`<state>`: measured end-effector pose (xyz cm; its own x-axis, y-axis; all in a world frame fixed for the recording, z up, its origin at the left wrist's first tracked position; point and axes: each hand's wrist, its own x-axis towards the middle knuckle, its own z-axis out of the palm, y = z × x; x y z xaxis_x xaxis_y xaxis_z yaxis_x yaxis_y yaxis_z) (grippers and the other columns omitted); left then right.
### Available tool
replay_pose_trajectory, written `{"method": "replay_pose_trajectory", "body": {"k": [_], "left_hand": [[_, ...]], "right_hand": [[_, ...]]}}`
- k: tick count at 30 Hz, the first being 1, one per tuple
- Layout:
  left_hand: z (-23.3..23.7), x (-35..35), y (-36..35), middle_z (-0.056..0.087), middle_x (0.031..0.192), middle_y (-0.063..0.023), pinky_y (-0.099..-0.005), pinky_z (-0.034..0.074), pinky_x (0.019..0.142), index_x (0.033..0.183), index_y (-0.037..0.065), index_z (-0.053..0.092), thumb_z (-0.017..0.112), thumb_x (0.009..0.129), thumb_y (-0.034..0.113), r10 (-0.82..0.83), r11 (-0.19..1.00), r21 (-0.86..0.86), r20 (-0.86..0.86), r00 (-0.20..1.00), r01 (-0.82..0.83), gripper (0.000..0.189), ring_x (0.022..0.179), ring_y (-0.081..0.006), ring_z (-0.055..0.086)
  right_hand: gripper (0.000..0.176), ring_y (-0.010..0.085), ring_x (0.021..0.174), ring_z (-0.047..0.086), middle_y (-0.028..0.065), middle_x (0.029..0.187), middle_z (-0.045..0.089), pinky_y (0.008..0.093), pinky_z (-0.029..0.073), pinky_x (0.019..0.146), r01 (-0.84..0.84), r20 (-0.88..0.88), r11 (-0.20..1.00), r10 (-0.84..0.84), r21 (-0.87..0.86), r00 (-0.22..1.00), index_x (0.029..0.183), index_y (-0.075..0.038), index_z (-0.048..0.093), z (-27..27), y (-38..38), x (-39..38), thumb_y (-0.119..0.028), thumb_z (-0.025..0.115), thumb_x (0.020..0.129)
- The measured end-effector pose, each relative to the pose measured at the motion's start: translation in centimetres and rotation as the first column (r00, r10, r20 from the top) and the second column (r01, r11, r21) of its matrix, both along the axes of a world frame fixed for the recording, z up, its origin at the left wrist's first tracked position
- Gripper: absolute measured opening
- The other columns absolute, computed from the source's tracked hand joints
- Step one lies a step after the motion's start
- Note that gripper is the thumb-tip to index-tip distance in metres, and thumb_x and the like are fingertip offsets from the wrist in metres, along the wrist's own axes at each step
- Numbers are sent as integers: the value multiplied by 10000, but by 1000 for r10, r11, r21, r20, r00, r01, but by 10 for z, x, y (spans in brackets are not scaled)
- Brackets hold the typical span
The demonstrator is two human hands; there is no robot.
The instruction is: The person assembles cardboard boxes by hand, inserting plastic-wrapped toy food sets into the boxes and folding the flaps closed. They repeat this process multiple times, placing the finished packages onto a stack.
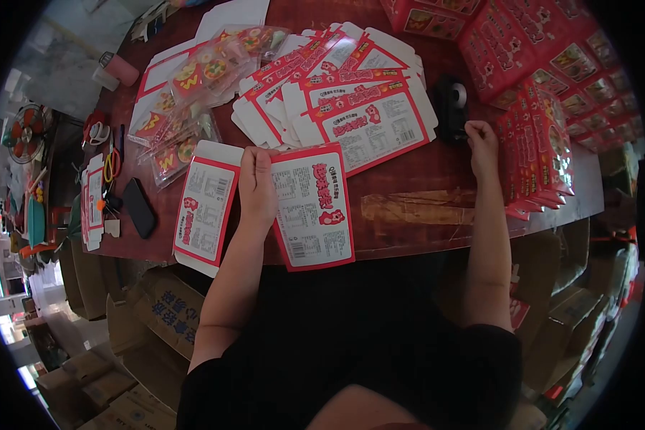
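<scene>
My left hand (258, 183) grips a red-and-white printed carton (315, 211) by its left side, thumb uppermost. The carton's printed back faces up, and its lower end reaches the table's front edge. Another flat carton (206, 204) with a white flap lies just left of that hand. My right hand (483, 145) is closed in a pinch beside the black tape dispenser (451, 107); whatever the fingertips hold is too small to make out. Behind the hands, several flat cartons (373, 125) lie in an overlapping pile.
Clear packs of colourful candy (186, 147) are stacked at the left. A black phone (139, 208) and yellow-handled scissors (112, 165) lie near the left edge. Filled cartons (541, 154) stand at the right, before a taller stack (545, 54). Brown tape strips (416, 206) cover the table front.
</scene>
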<state>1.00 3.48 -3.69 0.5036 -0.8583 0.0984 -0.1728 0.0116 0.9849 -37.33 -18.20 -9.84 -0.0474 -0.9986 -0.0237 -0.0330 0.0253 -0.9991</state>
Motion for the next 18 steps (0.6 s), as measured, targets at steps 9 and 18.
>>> {"method": "replay_pose_trajectory", "body": {"k": [9,18], "left_hand": [[1,-2,1,535,868,-40,-235,384,752,893,37,468,366,981,321,-4,1000,-8,-21,1000,4,314,797,-89,458],[18,2,-9,569,846,-65,-253,408,745,917,26,489,382,975,323,-179,984,9,91,980,179,321,798,-117,507]], "right_hand": [[106,115,870,531,39,928,561,246,456,790,283,456,959,-250,-4,854,879,-9,569,-21,32,32,-95,623,845],[78,124,755,585,51,817,599,251,491,704,-297,316,954,290,-29,903,938,-2,569,37,93,89,-40,540,876]]}}
